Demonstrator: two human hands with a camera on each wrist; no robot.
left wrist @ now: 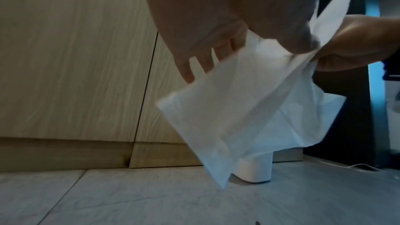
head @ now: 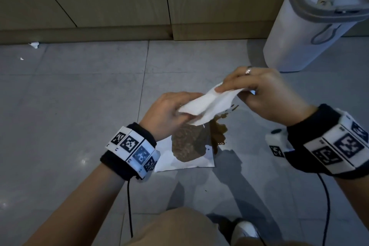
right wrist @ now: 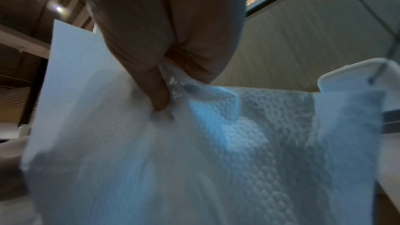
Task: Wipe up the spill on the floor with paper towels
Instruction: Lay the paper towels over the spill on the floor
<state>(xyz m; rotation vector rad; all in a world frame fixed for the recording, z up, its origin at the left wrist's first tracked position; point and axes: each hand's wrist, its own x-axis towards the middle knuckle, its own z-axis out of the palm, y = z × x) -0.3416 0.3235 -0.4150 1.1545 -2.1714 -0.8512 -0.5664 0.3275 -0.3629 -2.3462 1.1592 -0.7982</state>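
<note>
A brown spill (head: 218, 133) lies on the grey tiled floor (head: 79, 106). One paper towel (head: 187, 152) lies flat over the spill's left part, soaked dark brown in the middle. Above it both hands hold a clean white paper towel (head: 207, 104) in the air. My left hand (head: 169, 112) grips its left end and my right hand (head: 259, 90), wearing a ring, pinches its right end. In the left wrist view the clean towel (left wrist: 249, 109) hangs folded below the fingers. Embossed towel (right wrist: 216, 151) fills the right wrist view under the thumb.
A white bin (head: 311, 20) with a grey lid stands at the right rear, close to my right hand. Wooden cabinet doors (head: 99, 2) run along the back. Small paper scraps (head: 34, 44) lie by the plinth at left. My knee (head: 175, 227) and shoe (head: 245, 229) are below.
</note>
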